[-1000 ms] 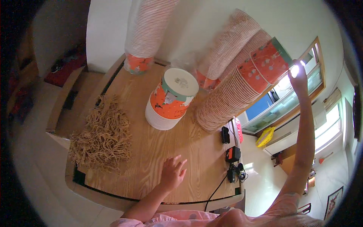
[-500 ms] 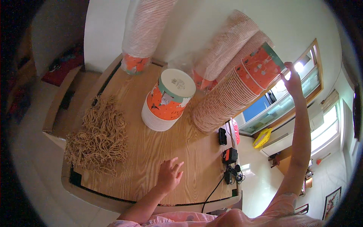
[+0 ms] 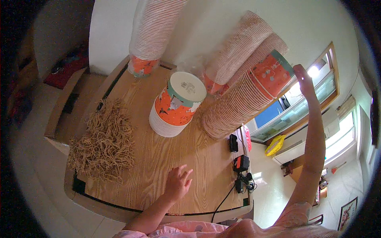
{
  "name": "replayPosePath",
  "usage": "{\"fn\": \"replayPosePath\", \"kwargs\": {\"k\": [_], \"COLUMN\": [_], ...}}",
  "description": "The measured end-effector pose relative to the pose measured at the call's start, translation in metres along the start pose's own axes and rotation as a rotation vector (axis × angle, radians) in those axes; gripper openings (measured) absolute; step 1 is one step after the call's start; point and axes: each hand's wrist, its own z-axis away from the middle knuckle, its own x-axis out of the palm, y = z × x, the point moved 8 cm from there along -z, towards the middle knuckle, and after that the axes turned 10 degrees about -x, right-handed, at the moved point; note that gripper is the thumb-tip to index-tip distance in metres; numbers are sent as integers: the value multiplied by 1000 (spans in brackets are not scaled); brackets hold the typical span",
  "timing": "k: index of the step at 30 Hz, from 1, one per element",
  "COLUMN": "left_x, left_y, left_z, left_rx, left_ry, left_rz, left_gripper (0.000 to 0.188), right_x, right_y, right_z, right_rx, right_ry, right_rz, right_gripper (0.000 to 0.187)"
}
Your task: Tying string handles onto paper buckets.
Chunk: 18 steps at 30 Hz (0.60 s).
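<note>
My right hand [image 3: 304,80] is raised at the upper end of a tall stack of upside-down paper buckets [image 3: 238,104]. Its fingers meet the green-edged base of the topmost orange bucket [image 3: 274,72]; they are partly hidden, so their grip is unclear. Holding nothing, my left hand [image 3: 178,183] hovers over the table near its front, fingers apart. A shorter stack of white-rimmed orange and green paper buckets [image 3: 174,107] stands upside down mid-table, a pale base on top. To its left lies a tangled pile of tan twine [image 3: 105,144].
Plastic-wrapped bucket stacks stand at the back left [image 3: 152,35] and back right [image 3: 242,47]. Black adapters [image 3: 241,163] and a cable [image 3: 224,202] lie along the right edge of the wooden table [image 3: 147,190]. A yellow object [image 3: 275,145] is beyond it.
The topmost bucket has sunk further into the tall stack, closing the gap beneath it. My right hand's fingers, spread before, have drawn together. My left hand has stayed put.
</note>
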Motion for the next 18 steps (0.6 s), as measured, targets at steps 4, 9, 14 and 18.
{"fn": "replayPosePath", "kwargs": {"k": [4,9,14,18], "left_x": [-1,-1,1,-1], "left_y": [2,2,1,2], "left_z": [0,-1,-1,0], "left_rx": [2,0,-2,-2], "left_ry": [11,10,5,-5], "left_rz": [-19,-21,5,12], "left_gripper": [43,41,42,40], "right_x": [0,-1,2,6], "right_y": [-4,6,-2,-5], "right_z": [-1,3,6,7], "right_rx": [-19,79,40,-1], "right_ry": [-21,-28,-7,-10], "right_rz": [-33,1,-22,-52], "right_gripper": [13,13,13,13]}}
